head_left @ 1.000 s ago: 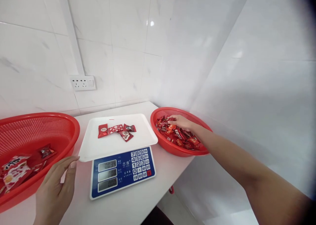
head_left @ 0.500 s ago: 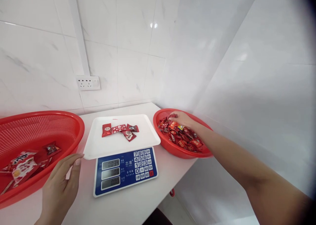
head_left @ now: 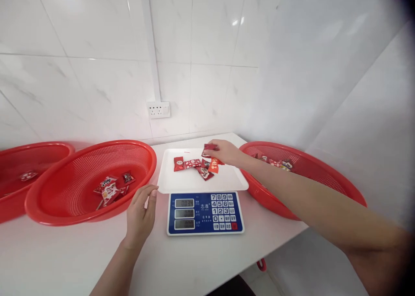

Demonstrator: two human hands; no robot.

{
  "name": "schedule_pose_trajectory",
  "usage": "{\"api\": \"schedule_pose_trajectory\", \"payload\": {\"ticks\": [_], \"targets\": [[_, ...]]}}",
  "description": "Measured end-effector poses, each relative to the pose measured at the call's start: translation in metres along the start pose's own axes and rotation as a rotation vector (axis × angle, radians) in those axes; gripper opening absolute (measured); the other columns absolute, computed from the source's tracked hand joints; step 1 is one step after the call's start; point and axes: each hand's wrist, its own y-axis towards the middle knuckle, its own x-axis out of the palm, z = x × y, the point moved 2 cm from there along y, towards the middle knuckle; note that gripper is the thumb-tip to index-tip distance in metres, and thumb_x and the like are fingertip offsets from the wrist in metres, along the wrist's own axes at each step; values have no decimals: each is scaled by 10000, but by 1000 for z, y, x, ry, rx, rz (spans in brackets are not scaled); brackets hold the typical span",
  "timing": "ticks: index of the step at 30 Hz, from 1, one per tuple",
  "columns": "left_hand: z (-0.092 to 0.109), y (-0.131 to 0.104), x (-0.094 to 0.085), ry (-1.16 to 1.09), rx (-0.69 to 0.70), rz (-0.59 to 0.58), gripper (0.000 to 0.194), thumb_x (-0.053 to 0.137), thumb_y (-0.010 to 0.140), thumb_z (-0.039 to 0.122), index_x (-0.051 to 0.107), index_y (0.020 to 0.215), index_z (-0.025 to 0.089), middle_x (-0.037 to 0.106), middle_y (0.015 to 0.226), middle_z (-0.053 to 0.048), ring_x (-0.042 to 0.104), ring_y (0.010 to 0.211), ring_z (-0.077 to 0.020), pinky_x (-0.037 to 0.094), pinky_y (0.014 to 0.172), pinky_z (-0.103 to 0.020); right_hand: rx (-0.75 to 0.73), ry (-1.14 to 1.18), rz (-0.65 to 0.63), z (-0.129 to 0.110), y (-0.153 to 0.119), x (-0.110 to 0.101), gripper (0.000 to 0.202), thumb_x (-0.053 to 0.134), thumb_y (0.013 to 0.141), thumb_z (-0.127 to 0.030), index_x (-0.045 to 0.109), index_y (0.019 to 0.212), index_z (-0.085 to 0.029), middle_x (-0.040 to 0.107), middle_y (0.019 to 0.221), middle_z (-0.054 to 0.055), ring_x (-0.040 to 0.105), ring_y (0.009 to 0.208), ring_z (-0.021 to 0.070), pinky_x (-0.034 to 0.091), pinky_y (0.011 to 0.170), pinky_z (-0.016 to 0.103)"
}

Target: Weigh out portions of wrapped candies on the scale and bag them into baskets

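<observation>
My right hand [head_left: 225, 152] pinches a red wrapped candy [head_left: 209, 149] over the white tray [head_left: 175, 184] of the digital scale [head_left: 205, 222]. Just under those fingers is an orange-red wrapped candy [head_left: 214, 165]; whether it is also held or rests on the pile, I cannot tell. On the tray lie several red candies, among them a plain red packet [head_left: 178, 163] and a white-dotted one [head_left: 192, 163]. My left hand [head_left: 141, 213] is open beside the tray's front left corner, fingertips at its edge, holding nothing.
A red basket [head_left: 340, 192] with candies stands at the right, partly hidden by my right arm. Two more red baskets, a near one [head_left: 42, 205] and a far-left one [head_left: 19, 151], hold a few packets. A wall with a socket [head_left: 158, 110] rises behind the white table [head_left: 155, 261].
My right hand has left the right basket and come over the tray with candy. The view has swung left, bringing the far-left basket into sight. My left hand stays by the tray corner.
</observation>
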Motion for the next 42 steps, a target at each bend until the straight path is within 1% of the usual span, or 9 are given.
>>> {"api": "schedule_pose_trajectory", "payload": {"ticks": [6, 11, 16, 25, 28, 32, 36, 40, 42], "targets": [[-1, 1, -2, -19, -10, 15, 223, 427, 890, 303, 619, 911, 190, 668, 906, -62, 631, 875, -174, 511, 741, -286, -77, -49, -7, -19, 25, 28, 229, 475, 835, -402, 545, 724, -214, 615, 714, 10, 543, 659, 159, 370, 598, 285], [1, 0, -2, -40, -10, 11, 219, 427, 891, 298, 615, 913, 188, 666, 905, -63, 627, 876, -172, 504, 766, -296, 12, -54, 17, -13, 23, 19, 224, 459, 861, -395, 520, 754, -209, 623, 762, 37, 555, 698, 170, 374, 608, 290], [3, -1, -1, -61, -18, 0, 214, 427, 893, 284, 612, 922, 180, 660, 913, -65, 618, 887, -166, 501, 780, -300, 152, 24, -43, -4, 13, 11, 233, 431, 883, -441, 479, 838, -217, 605, 716, 37, 528, 613, 156, 361, 531, 283], [3, -1, 0, -67, -24, -6, 210, 426, 897, 288, 604, 925, 181, 659, 919, -63, 616, 891, -163, 501, 782, -306, 144, 66, -141, -9, 6, 19, 288, 469, 861, -494, 546, 798, -224, 588, 685, 29, 493, 578, 145, 355, 523, 286], [2, 0, -1, -59, -15, 2, 204, 425, 897, 279, 602, 926, 182, 658, 919, -62, 614, 893, -162, 498, 786, -305, 190, 115, -192, -8, 8, 21, 298, 485, 847, -512, 589, 912, -240, 595, 681, 33, 513, 592, 158, 371, 529, 291], [3, 0, -1, -53, -12, -1, 206, 421, 899, 275, 601, 926, 179, 656, 915, -63, 614, 891, -161, 499, 783, -303, 224, 106, -134, -1, 11, 16, 320, 520, 831, -486, 585, 1036, -249, 566, 648, 20, 481, 531, 134, 375, 502, 282], [3, -1, 0, -66, -4, -2, 198, 432, 896, 263, 604, 935, 174, 654, 925, -65, 612, 903, -160, 499, 790, -298, 238, 123, -124, 1, 8, 11, 328, 561, 811, -452, 594, 1056, -238, 596, 751, 46, 488, 532, 122, 418, 487, 277], [2, -1, 0, -55, 4, 2, 188, 440, 893, 245, 607, 933, 169, 653, 918, -62, 610, 896, -154, 496, 787, -285, 249, 195, -274, 0, 5, 13, 451, 573, 809, -424, 522, 1212, -227, 635, 962, 98, 562, 552, 130, 491, 540, 310], [2, -1, -1, -46, 9, 4, 183, 441, 892, 241, 606, 931, 171, 653, 912, -59, 609, 889, -150, 496, 782, -280, 237, 153, -292, 3, 5, 14, 500, 577, 808, -412, 484, 1268, -240, 609, 1123, 120, 590, 555, 131, 509, 570, 331]]}}
